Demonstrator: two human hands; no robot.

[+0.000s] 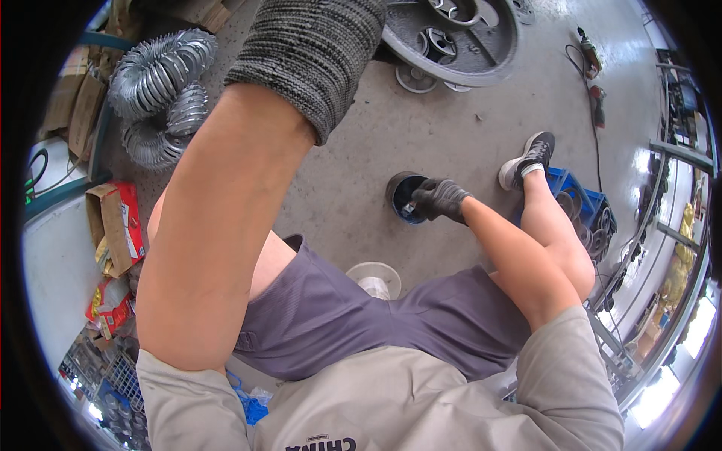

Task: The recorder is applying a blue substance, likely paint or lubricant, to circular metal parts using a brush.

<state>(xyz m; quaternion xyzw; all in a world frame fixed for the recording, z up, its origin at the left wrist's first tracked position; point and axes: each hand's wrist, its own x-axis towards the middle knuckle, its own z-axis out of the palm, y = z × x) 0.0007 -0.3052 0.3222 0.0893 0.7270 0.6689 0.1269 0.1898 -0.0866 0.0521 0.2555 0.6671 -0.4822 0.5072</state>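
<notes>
My left hand point(312, 60), in a grey-black knitted glove, is raised close to the camera. Only the glove's cuff and back show; the fingers are cut off by the upper edge. Lower down, my right hand point(442, 200), in a dark glove, reaches over the rim of a small round dark tub point(394, 185) on the floor. Its fingers are bent and partly inside the tub, next to a small pale spot; what they grip is hidden. Beyond the left glove lies a big grey metal wheel-like casting point(492, 64), with smaller ringed metal parts point(416, 79) beside it.
A whitish bucket point(387, 276) stands between my legs. Coiled silver flexible duct point(162, 71) and an opened carton point(113, 225) lie at left. On the right are a blue crate point(560, 180) with metal rings, corded power tools point(590, 59) and metal shelving point(681, 158).
</notes>
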